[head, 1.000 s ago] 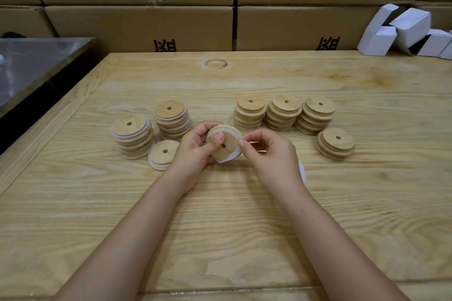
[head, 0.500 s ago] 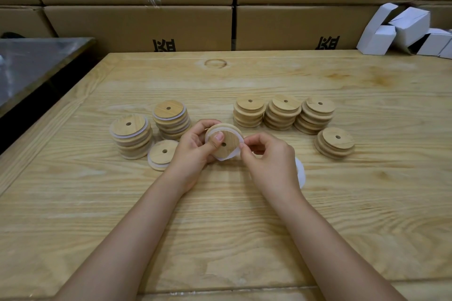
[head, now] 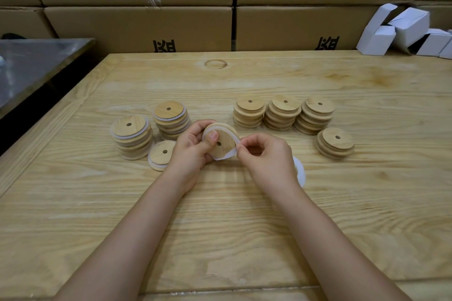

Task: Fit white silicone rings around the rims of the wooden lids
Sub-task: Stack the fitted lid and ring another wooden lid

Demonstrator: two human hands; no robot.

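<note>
Between the lid stacks [head: 249,111], the left hand [head: 193,151] grips a lid [head: 221,140]. The right hand [head: 266,156] pinches its half-fitted ring [head: 226,156].

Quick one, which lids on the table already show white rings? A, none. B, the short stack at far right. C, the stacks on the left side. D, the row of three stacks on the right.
C: white rings show between the lids of the left stacks, while the row of three stacks and the short stack are bare wood.
</note>
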